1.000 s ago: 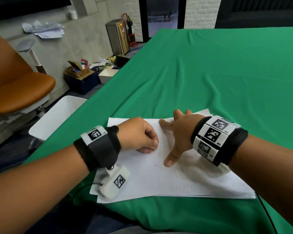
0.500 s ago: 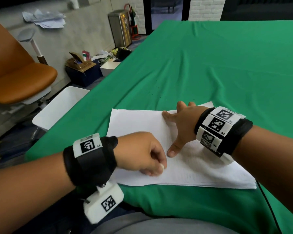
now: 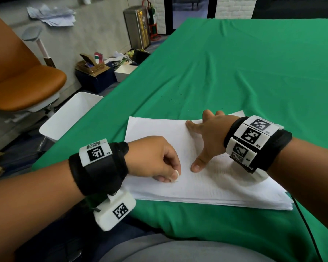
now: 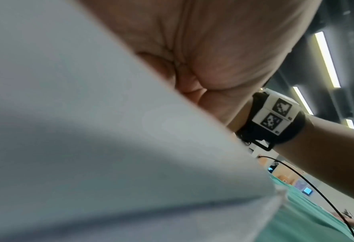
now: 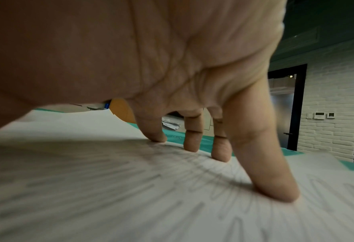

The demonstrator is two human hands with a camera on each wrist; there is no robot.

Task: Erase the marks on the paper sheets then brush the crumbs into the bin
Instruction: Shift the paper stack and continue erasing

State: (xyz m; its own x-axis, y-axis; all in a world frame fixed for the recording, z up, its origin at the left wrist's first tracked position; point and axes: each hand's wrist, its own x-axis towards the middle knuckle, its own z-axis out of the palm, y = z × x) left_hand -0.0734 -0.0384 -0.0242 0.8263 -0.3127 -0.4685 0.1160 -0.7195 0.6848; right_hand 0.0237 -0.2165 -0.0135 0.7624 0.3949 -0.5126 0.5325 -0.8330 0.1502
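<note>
Erasing is the step in hand, by my reading. The left hand is curled into a fist over the near-left part of the paper, pinching a small white eraser whose tip peeks out under the thumb and touches the sheet. The right hand lies spread flat just beside it to the right, fingers straight and pressing the stack down; the right wrist view shows the fingertips planted on rows of faint pencil loops.

Those marks run under and to the right of the pinning hand, so much of the sheet looks unrubbed. The next move likely calls for short strokes toward them, with the right hand shifting clear while keeping the paper from creasing.

Dark crumbs speckle the green counter just beyond the far edge of the paper. The white bin sits on the floor off the counter's left edge, well apart from both hands, so brushing would sweep leftward.
</note>
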